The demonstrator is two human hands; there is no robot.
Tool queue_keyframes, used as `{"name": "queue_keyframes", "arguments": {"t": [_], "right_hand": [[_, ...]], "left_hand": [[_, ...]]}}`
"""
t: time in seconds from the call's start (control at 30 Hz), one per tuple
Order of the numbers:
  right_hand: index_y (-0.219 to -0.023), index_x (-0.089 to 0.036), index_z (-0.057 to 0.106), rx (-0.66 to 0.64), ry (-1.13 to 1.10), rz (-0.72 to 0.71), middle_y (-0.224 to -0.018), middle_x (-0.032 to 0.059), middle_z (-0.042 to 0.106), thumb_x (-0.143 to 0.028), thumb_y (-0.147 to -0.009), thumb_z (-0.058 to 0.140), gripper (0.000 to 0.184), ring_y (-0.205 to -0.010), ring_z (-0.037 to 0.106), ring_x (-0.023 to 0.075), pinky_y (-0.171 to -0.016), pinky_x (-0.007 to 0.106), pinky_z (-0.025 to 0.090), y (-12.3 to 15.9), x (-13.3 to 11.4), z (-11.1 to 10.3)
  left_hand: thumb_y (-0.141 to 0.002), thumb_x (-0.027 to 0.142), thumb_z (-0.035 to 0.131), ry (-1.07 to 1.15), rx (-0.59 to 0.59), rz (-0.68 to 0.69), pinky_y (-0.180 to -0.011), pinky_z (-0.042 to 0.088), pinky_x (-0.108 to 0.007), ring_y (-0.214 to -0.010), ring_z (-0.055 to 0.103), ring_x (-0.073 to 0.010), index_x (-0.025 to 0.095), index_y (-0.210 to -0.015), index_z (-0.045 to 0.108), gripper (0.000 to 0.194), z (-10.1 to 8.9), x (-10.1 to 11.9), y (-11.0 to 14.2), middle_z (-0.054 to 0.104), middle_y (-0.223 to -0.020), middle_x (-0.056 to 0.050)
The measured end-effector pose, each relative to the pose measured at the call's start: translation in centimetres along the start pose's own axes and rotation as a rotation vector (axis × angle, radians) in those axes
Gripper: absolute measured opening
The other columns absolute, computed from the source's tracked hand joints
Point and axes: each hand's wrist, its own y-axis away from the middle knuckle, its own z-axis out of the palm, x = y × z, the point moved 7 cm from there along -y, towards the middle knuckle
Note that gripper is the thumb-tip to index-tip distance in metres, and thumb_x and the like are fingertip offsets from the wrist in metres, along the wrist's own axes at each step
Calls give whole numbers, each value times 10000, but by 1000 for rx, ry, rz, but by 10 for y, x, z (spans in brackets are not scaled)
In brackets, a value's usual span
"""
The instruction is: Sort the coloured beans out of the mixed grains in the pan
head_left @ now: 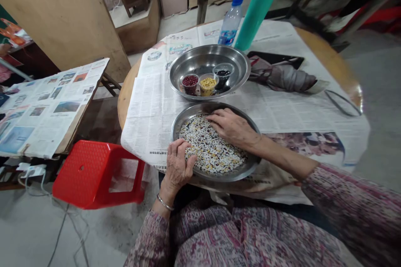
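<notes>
A round metal basin [216, 175] near the table's front edge holds mixed grains [213, 146], mostly white with black, yellow and dark red ones among them. My left hand [179, 162] is curled over the basin's left rim, gripping it. Across the grains on the far right side lies my right hand [233, 128], its fingers bent and close together at the surface; whatever is under the fingertips is hidden. Behind, a second metal basin [241, 60] holds three clear plastic cups: red beans [190, 81], yellow grains [208, 82] and black beans [223, 71].
Newspaper [147, 108] covers the round table. A water bottle [230, 21], a teal bottle [260, 6] and a grey folded umbrella-like bundle [285, 77] stand or lie beyond the basins. A red plastic stool [84, 171] is at left, near a newspaper-covered table [46, 112].
</notes>
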Motion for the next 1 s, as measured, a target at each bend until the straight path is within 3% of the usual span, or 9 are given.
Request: {"name": "queue_keyframes", "arguments": {"t": [0.1, 0.23, 0.33, 0.47, 0.6, 0.7, 0.8, 1.0], "right_hand": [[-1115, -166, 709, -55, -46, -52, -1075, 141, 683, -263, -1002, 466, 285, -1024, 598, 272, -876, 428, 540, 9, -23, 6], [-1080, -156, 696, -190, -215, -286, -1025, 117, 674, -196, -989, 480, 237, -935, 617, 209, -806, 347, 551, 35, -75, 11], [-1084, -187, 694, -253, -265, -413, -1049, 90, 696, -161, -976, 496, 227, -967, 613, 198, -818, 332, 548, 46, -100, 13], [-1007, -197, 718, -211, -146, -446, -1019, 87, 712, -171, -987, 475, 244, -955, 600, 221, -835, 370, 547, 35, -87, 13], [-1013, -170, 731, -39, -14, -290, -1067, 133, 707, -188, -981, 472, 262, -1012, 612, 260, -863, 405, 556, 21, -35, 2], [-1006, -174, 738, -7, 12, -162, -1028, 136, 703, -215, -982, 470, 272, -993, 640, 265, -857, 411, 568, 29, -8, -7], [-1025, -200, 727, -60, -59, -133, -978, 105, 694, -210, -979, 479, 252, -892, 665, 222, -795, 365, 572, 45, -16, -8], [-1020, -200, 685, -188, -202, -295, -918, 69, 667, -147, -961, 500, 202, -815, 645, 176, -699, 294, 540, 52, -72, 11]], "left_hand": [[-1031, 289, 472, -7, 2, 1, -1023, 495, -445, -1155, 554, -253, 175, -1211, 533, 221, 0, 0, 0, 568, -1199, -138], [-1033, 291, 468, -16, -3, 6, -1015, 499, -448, -1146, 563, -251, 179, -1218, 530, 225, 1, 0, 1, 571, -1199, -136], [-1034, 285, 461, -8, -2, 8, -1014, 501, -451, -1155, 558, -254, 176, -1227, 526, 231, 1, 0, 1, 571, -1207, -140], [-1029, 280, 474, -3, -3, 1, -1014, 500, -453, -1154, 552, -255, 173, -1219, 532, 225, 0, 0, 1, 572, -1205, -140], [-1031, 286, 479, -1, -5, 1, -1015, 493, -442, -1146, 549, -252, 170, -1189, 547, 207, 1, 1, 0, 579, -1185, -133], [-1033, 289, 470, -2, -5, 7, -1007, 486, -440, -1132, 552, -251, 172, -1178, 555, 205, 1, 1, -1, 588, -1173, -131], [-1035, 281, 455, -2, -14, 35, -996, 478, -441, -1132, 565, -249, 175, -1168, 555, 198, 1, 3, -2, 606, -1153, -126], [-1040, 272, 434, 4, -37, 47, -993, 470, -441, -1130, 570, -247, 168, -1148, 560, 196, 2, 5, -3, 629, -1147, -124]]}}
